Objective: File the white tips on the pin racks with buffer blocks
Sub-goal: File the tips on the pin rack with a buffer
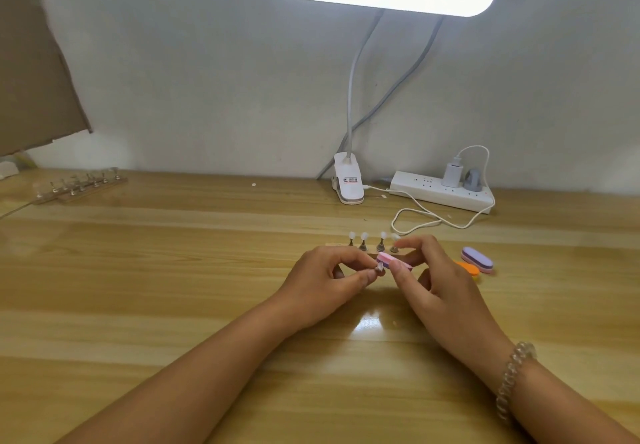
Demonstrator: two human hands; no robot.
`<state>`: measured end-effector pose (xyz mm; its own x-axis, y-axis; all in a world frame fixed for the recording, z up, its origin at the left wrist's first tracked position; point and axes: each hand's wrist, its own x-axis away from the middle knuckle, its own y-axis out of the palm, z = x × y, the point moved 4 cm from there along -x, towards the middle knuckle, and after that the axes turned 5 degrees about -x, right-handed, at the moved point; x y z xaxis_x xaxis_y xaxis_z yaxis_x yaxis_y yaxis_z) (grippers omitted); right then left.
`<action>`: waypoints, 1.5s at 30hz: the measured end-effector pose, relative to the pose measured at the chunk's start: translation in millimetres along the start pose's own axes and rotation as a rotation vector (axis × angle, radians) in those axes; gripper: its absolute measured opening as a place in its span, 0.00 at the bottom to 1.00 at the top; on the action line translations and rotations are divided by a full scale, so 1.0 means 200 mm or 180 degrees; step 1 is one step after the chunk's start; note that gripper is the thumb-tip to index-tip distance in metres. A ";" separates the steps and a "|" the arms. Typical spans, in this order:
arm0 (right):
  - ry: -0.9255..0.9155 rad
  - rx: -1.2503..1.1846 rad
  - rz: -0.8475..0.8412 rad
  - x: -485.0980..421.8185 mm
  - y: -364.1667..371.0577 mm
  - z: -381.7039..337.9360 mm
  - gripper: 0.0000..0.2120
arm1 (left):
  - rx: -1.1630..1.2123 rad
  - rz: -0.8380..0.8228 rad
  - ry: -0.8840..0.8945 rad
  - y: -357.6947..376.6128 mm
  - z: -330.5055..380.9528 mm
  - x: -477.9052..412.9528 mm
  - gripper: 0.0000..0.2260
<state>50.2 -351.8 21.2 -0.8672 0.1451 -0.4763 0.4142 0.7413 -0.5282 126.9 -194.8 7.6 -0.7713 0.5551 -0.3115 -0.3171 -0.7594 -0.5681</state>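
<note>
**Tip held to pink block, in front of rack**

Left hand (325, 277): thumb and forefinger pinch a small white-tipped pin (380, 267) just in front of the low wooden pin rack (372, 255). Right hand (436, 284): fingers grip a pink oblong buffer block (393, 260) that touches the tip. A purple oblong buffer block (477, 259) lies right of the rack.

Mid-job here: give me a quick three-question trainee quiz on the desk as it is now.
1. True or false: the right hand holds the pink buffer block while the left hand pinches a tip.
2. How many white tips stand on the near pin rack behind the hands?
3. The purple buffer block lies: A) left of the left hand, B) right of the right hand, C) on the power strip.
Key: 1 true; 2 four; 3 B.
</note>
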 end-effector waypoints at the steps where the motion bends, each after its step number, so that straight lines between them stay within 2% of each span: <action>1: -0.0018 0.0005 -0.0001 0.00 0.00 0.00 0.13 | 0.0003 0.0008 0.0003 0.00 0.00 0.00 0.07; 6: -0.0149 0.0164 -0.0114 0.01 0.01 -0.03 0.11 | 0.0099 0.0010 0.0016 0.00 0.00 0.00 0.10; 12: -0.0061 0.0147 -0.0307 0.01 0.01 -0.02 0.16 | 0.0245 0.0078 -0.0043 -0.01 -0.01 -0.01 0.11; 17: 0.0059 -0.0104 0.0052 0.00 -0.01 -0.01 0.12 | 0.0203 0.0100 -0.0074 -0.01 0.00 -0.01 0.10; 21: -0.0098 0.0064 -0.0100 0.01 0.01 -0.03 0.12 | 0.0016 0.0033 -0.0031 -0.01 0.00 0.00 0.11; 24: 0.0004 0.0142 0.0100 0.00 -0.01 -0.01 0.11 | -0.0026 0.0000 -0.0015 -0.01 0.00 0.00 0.08; 28: -0.0159 0.0348 -0.0099 0.02 0.02 -0.02 0.16 | -0.0096 -0.0051 -0.0028 0.00 -0.01 0.00 0.08; 33: 0.0204 0.0308 0.0118 -0.02 -0.01 0.02 0.17 | -0.0100 -0.0057 -0.0017 0.00 0.00 0.00 0.09; 38: -0.0108 0.0441 -0.0182 0.03 0.03 -0.02 0.20 | 0.0036 -0.0073 -0.0070 0.00 -0.01 0.00 0.11; 42: 0.0282 0.0342 0.0121 -0.02 -0.01 0.01 0.20 | 0.0023 0.0001 -0.0028 0.00 -0.01 0.00 0.08; 45: 0.0062 0.0449 0.0058 0.01 0.00 -0.01 0.19 | 0.0087 -0.0005 -0.0046 0.00 -0.02 0.00 0.08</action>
<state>48.1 -349.3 21.4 -0.8638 0.1716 -0.4737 0.4635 0.6392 -0.6137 128.8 -193.1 5.0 -0.7786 0.5515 -0.2993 -0.3333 -0.7676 -0.5475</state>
